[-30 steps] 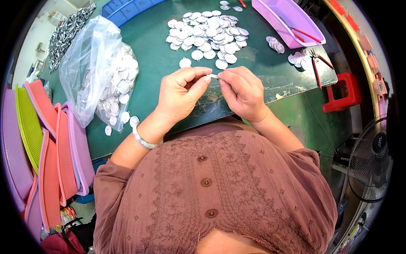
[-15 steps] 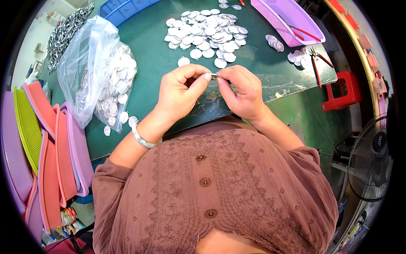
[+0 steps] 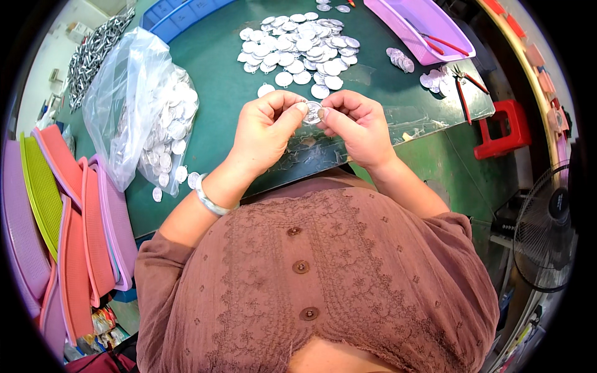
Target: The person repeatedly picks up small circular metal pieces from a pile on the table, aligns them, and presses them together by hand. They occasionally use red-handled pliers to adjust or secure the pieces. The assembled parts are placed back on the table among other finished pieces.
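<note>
A round silver medallion (image 3: pixel 313 112) is pinched between my two hands above the front edge of the green table. My left hand (image 3: pixel 268 129) grips its left rim with thumb and forefinger. On the opposite rim, the thumb and forefinger of my right hand (image 3: pixel 359 127) are closed, and the other fingers curl in. The medallion's face is turned up, partly covered by the fingertips. Beyond my hands lies a heap of similar silver medallions (image 3: pixel 303 45), with a few loose ones at its near side. Small loops show on some of them.
At left, a clear plastic bag (image 3: pixel 134 93) spills medallions beside stacked coloured baskets (image 3: pixel 41 193). A blue tray (image 3: pixel 180 17) stands at the back. To the right are a purple basket (image 3: pixel 398 28), red-handled pliers (image 3: pixel 461 93), small medallion groups (image 3: pixel 400 60), a red stool (image 3: pixel 504 129) and a fan (image 3: pixel 542 230).
The medallion has turned from edge-on to showing its round face. My hands have shifted slightly, still holding it from both sides. The view has moved a little.
</note>
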### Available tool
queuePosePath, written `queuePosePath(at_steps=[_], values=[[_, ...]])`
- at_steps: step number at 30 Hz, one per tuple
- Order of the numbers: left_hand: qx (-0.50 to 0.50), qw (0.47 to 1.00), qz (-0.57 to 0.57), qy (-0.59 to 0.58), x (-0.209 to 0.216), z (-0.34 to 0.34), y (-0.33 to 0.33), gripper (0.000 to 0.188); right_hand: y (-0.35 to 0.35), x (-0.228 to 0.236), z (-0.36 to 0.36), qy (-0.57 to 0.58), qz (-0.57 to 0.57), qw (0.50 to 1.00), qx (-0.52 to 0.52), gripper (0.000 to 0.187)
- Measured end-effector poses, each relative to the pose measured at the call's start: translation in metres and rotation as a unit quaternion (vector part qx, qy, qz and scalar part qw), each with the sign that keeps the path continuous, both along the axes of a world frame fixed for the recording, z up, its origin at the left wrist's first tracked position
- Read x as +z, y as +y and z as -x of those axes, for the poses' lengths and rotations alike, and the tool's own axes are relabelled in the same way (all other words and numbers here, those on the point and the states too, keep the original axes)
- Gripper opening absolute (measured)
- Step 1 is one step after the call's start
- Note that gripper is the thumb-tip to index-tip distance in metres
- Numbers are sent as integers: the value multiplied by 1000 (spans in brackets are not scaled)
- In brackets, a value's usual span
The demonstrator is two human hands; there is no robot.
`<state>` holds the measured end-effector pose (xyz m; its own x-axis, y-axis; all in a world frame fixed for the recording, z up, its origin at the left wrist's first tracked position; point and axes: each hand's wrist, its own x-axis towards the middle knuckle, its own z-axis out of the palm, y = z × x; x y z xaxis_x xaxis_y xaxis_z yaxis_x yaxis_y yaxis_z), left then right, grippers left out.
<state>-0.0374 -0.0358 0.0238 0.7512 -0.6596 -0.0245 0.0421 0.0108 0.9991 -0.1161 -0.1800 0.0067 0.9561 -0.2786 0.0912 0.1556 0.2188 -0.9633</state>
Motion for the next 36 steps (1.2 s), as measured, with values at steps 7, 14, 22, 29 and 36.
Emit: queuePosePath(at_steps=[7,14,22,29,36], values=[[-12,1000,8,18,6,2,-1,11,-3,-3,0,29,-102,994,31,10],[-11,996,-6,87,7,1,-2,10,-6,-2,1,52,-161,984,58,7],[-9,993,4,120,5,0,-2,10,-7,-1,2,65,-166,982,68,8],[-3,995,-23,98,-3,-4,-1,8,-36,-6,0,23,120,991,-50,14],[-28,993,-90,68,-13,-8,-1,8,-61,-7,11,39,536,840,-76,22]])
